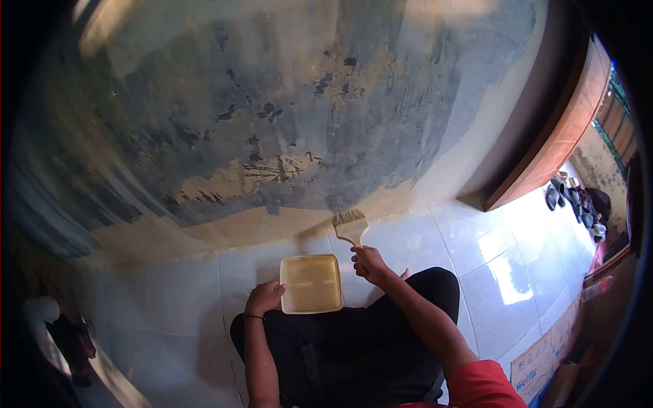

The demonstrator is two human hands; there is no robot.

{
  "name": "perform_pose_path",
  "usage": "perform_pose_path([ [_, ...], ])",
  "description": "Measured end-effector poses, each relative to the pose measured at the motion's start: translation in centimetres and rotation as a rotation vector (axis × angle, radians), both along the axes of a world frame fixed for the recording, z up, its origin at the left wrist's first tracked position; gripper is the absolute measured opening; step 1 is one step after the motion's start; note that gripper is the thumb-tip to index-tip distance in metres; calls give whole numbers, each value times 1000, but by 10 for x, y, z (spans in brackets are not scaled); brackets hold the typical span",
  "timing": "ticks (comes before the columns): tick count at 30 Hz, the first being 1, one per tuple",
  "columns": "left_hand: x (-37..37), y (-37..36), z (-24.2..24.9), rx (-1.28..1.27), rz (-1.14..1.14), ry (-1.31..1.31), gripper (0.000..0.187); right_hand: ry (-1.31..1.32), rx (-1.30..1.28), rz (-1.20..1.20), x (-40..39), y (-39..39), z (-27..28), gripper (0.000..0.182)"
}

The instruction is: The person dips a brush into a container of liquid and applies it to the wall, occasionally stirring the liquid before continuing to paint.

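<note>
A wide flat paintbrush is held by its handle in my right hand, whose fingers are closed round it. The bristles point up, right at the foot of the wall, which carries patchy grey and tan paint with dark scraped marks. Above my lap sits a square, pale yellow plastic container with a shallow layer of liquid inside. My left hand grips its left rim, thumb over the edge.
Glossy pale floor tiles run along the wall. A wooden door frame stands at right, with several shoes beyond it. A cardboard box lies lower right, and dark items sit at far left.
</note>
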State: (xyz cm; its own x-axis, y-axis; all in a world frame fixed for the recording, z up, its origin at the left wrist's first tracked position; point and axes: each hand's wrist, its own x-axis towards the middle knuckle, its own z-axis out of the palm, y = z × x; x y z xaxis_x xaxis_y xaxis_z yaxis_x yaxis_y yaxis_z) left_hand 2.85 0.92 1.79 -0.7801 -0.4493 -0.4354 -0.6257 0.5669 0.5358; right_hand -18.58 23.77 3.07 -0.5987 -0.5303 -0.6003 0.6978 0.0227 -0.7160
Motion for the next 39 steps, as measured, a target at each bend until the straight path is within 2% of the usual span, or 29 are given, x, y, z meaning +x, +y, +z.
perform_pose_path([
  [5, 3, -2, -8, 30, 33, 30, 44, -266, -32, -68, -12, 4, -30, 14],
  [8, 3, -3, -12, -15, -21, 71, 41, -163, -87, -44, -20, 5, -12, 14],
  [10, 4, -4, -14, -7, -28, 72, 40, -47, -25, -42, -25, 6, 5, 13],
  [12, 3, -2, -7, -5, -27, 53, 39, -56, -74, -47, -27, 9, 29, 14],
  [17, 4, -2, -9, -25, -51, 71, 40, 133, -81, -24, -27, 30, 98, 24],
  [19, 3, 0, -9, -141, -49, 88, 42, 199, -90, -20, -28, 40, 135, 29],
  [24, -1, 0, -5, -114, -58, 54, 44, 521, -146, -78, -26, 58, 231, 29],
  [28, -1, 6, 14, -21, -22, -21, 43, 754, -328, -110, -36, 60, 300, 32],
  [30, 1, 4, 7, -17, -21, 4, 43, 879, -384, -102, -45, 54, 325, 33],
  [35, 3, 2, -2, 3, -1, 25, 42, 918, -533, -99, -75, 41, 361, 32],
  [39, 2, 2, -2, 9, -1, 20, 43, 930, -542, -120, -87, 35, 370, 32],
])
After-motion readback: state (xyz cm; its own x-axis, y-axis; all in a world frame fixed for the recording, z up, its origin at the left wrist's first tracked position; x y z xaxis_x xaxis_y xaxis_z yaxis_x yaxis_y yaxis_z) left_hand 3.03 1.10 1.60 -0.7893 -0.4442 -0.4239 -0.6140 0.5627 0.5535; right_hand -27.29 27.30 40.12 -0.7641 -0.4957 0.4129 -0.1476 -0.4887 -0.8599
